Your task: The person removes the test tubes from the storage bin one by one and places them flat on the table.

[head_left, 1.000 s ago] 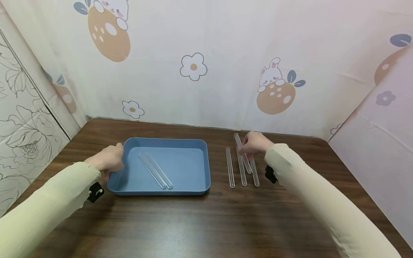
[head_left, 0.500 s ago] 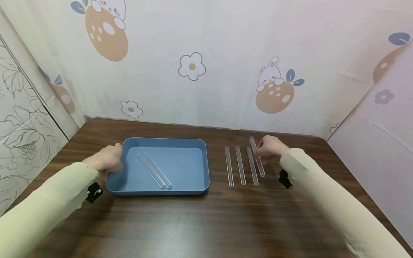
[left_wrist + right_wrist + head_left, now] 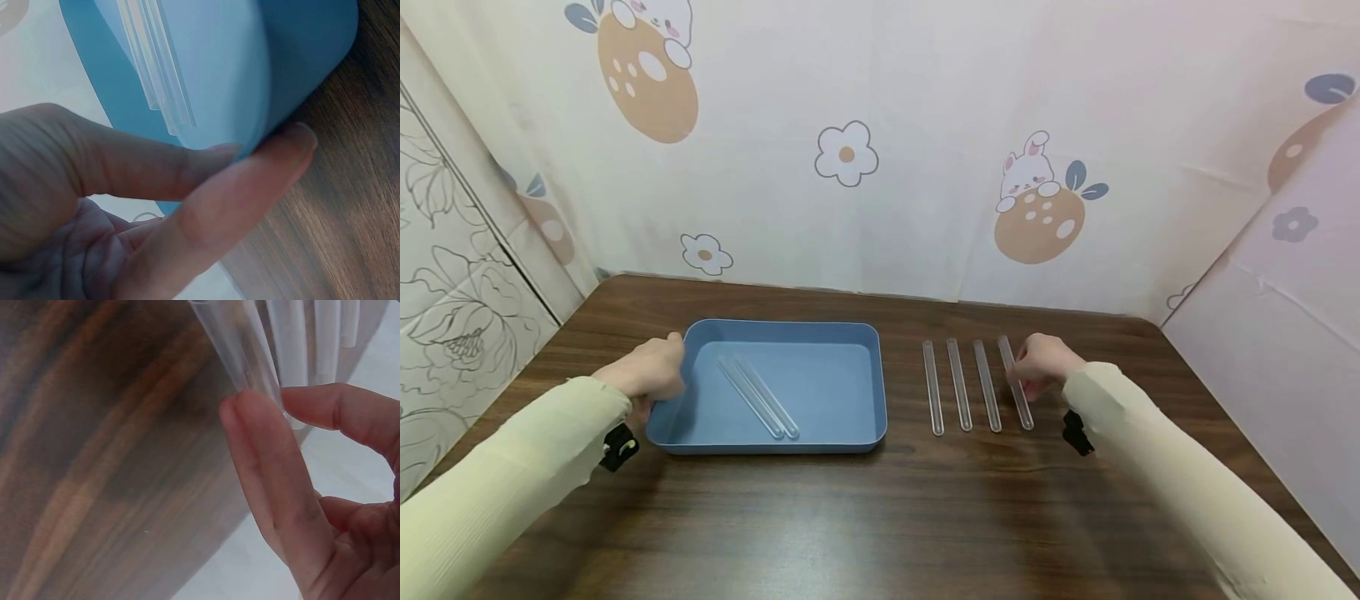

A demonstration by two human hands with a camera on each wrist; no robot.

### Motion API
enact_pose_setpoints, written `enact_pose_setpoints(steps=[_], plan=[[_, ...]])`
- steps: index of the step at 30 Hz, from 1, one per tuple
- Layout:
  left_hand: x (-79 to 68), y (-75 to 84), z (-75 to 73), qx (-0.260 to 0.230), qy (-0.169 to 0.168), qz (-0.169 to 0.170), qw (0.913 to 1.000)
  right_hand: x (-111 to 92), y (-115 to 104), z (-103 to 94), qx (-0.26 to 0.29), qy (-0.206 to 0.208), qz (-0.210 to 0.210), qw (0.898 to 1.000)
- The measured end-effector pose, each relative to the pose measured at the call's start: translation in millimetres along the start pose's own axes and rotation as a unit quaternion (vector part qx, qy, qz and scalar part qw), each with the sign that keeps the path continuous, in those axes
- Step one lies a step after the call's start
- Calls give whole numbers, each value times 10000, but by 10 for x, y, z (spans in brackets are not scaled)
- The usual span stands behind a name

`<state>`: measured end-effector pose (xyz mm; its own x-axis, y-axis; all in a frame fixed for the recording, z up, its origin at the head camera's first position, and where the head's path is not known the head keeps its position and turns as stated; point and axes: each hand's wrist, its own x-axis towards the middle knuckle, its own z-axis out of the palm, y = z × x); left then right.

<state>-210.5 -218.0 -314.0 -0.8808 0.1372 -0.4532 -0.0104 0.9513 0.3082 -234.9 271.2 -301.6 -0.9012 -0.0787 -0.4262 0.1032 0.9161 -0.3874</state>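
Note:
My left hand [image 3: 651, 368] pinches the left rim of a shallow blue tray [image 3: 838, 379], thumb on the inner side and a finger outside, as the left wrist view shows. Two clear test tubes [image 3: 760, 398] lie slanted side by side in the tray. My right hand [image 3: 1043, 367] pinches another clear test tube [image 3: 1022, 408] between thumb and fingers, at the right end of a row on the table. Three more test tubes [image 3: 958, 385] lie apart from one another to its left, rounded ends toward me. In the right wrist view, fingers hide part of the held test tube [image 3: 234, 340].
The dark wooden table [image 3: 850, 525] stretches toward me in front of the tray and the row. Behind it hangs a pale patterned curtain [image 3: 925, 167], right at the back edge. More pale cloth [image 3: 1292, 317] borders the right side.
My right hand has carried the test tube rightward from above the other tubes and lowered it to the right end of the row. The left hand keeps its hold on the tray.

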Motion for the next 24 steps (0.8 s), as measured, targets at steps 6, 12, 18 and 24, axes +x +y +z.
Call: enact_pose_setpoints(steps=[6, 12, 18, 24], plan=[[-5, -8, -5, 20, 24, 123, 9999, 13, 56, 81, 231, -24, 100, 9997], [8, -9, 2, 41, 61, 86, 9999, 26, 82, 104, 128, -88, 117, 9998], [-3, -10, 8, 18, 27, 83, 10000, 12, 70, 61, 58, -134, 198, 9997], [-12, -25, 2, 28, 94, 274, 9996, -3, 16, -56, -168, -37, 120, 9998]])
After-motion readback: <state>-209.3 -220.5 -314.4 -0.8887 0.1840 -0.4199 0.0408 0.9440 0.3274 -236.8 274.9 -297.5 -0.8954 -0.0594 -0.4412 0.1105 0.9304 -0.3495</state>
